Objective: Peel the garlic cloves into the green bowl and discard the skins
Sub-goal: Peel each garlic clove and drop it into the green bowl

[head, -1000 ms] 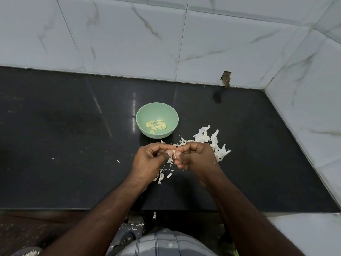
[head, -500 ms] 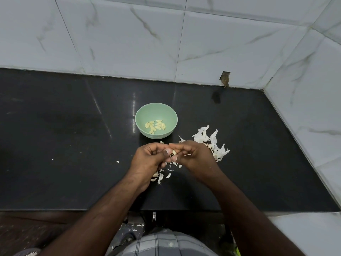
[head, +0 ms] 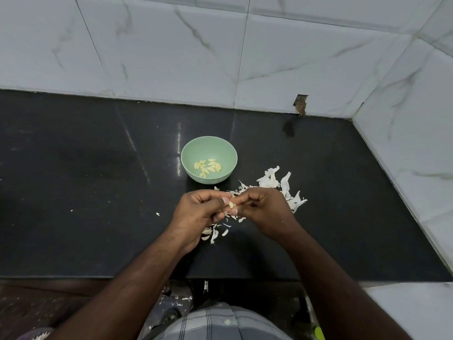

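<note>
With the garlic clove (head: 231,204) pinched between the left hand (head: 199,215) and right hand (head: 262,207), just in front of the green bowl (head: 209,160), the skin is best peeled off over the skins (head: 282,186) on the counter.

Even, soft overhead light; glare streak on black counter (head: 179,153); wide-angle bending at edges; sharp focus.

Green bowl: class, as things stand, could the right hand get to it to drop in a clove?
Probably yes: the green bowl stands open just beyond the right hand, nothing between them but loose skins.
</note>
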